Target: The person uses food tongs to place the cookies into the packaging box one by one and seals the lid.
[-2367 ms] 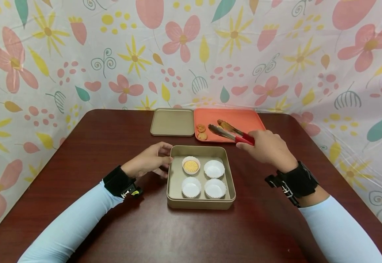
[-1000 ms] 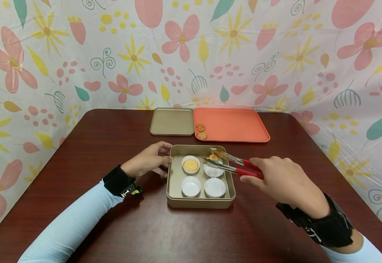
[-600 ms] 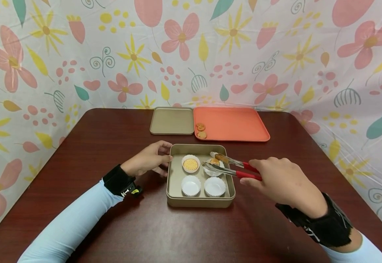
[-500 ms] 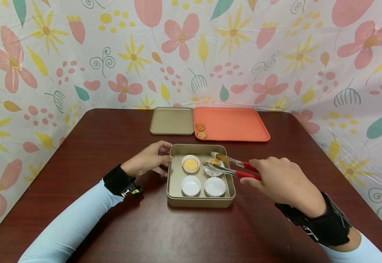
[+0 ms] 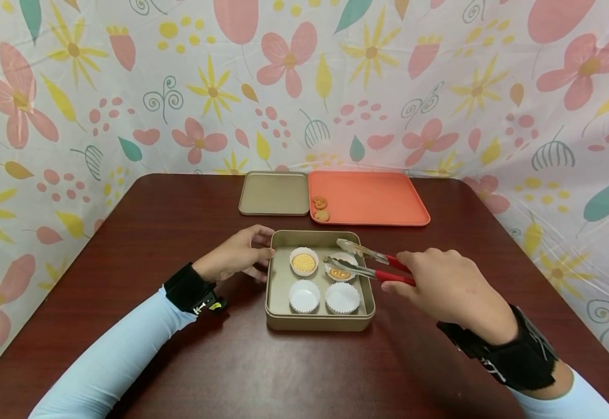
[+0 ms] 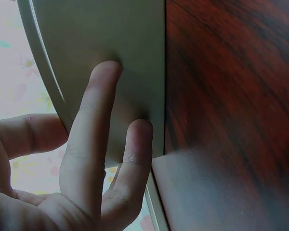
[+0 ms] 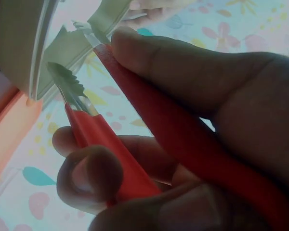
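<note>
My right hand (image 5: 443,285) holds red-handled metal tongs (image 5: 375,262), its thumb and fingers round the two handles in the right wrist view. The tong tips stand apart over the far right white paper cup (image 5: 347,257). In that cup lies a pretzel-shaped cookie (image 5: 339,273), partly hidden by the lower tong arm. My left hand (image 5: 239,254) rests at the left side of a gold rectangular tin (image 5: 319,323); in the left wrist view two straight fingers touch its outer wall (image 6: 139,62). A round yellow cookie (image 5: 304,263) sits in the far left cup.
Two paper cups, near left (image 5: 304,296) and near right (image 5: 343,298), stand in the tin without cookies. Behind it are a flat gold tray or lid (image 5: 274,193) and an orange tray (image 5: 378,198), where a pretzel-shaped cookie (image 5: 319,202) and a round cookie (image 5: 322,215) lie.
My right hand brought the tongs from the orange tray to the tin. The pretzel-shaped cookie came down into the far right cup, and the tong tips let go of it. My left hand stayed put.
</note>
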`<state>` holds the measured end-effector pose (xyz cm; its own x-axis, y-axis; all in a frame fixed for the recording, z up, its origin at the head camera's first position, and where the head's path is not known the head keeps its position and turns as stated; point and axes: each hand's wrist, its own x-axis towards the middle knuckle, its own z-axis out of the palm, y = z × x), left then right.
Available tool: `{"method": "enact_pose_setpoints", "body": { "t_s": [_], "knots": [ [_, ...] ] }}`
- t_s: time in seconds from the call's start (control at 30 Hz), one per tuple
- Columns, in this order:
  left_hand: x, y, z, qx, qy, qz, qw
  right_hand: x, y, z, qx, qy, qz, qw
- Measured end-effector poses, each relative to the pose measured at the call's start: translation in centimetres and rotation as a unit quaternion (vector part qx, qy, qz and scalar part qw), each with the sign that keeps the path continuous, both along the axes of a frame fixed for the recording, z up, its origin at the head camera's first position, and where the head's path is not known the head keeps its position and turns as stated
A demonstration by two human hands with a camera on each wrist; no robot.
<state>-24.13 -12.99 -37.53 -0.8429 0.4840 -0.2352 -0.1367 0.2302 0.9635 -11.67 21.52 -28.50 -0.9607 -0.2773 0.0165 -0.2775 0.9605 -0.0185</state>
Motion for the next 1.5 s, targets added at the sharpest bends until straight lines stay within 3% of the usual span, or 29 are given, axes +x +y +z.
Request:
{"method": "enact_pose_setpoints", "body": {
  "t_s": [0.3, 0.93, 1.5],
  "knots": [
    [0.1, 0.0, 0.0, 0.006, 0.006, 0.0, 1.0, -0.3, -0.1, -0.3, 0.004, -0.032, 0.01, 0.999],
    [0.1, 0.1, 0.1, 0.006, 0.006, 0.004, 1.0, -1.2, -0.9, 0.0, -0.054, -0.142, 0.014, 0.988],
    [0.1, 0.2, 0.1, 0.005, 0.006, 0.009, 0.9999, -2.6, -1.6, -0.3, -0.055, -0.13, 0.015, 0.99]
  ]
}}
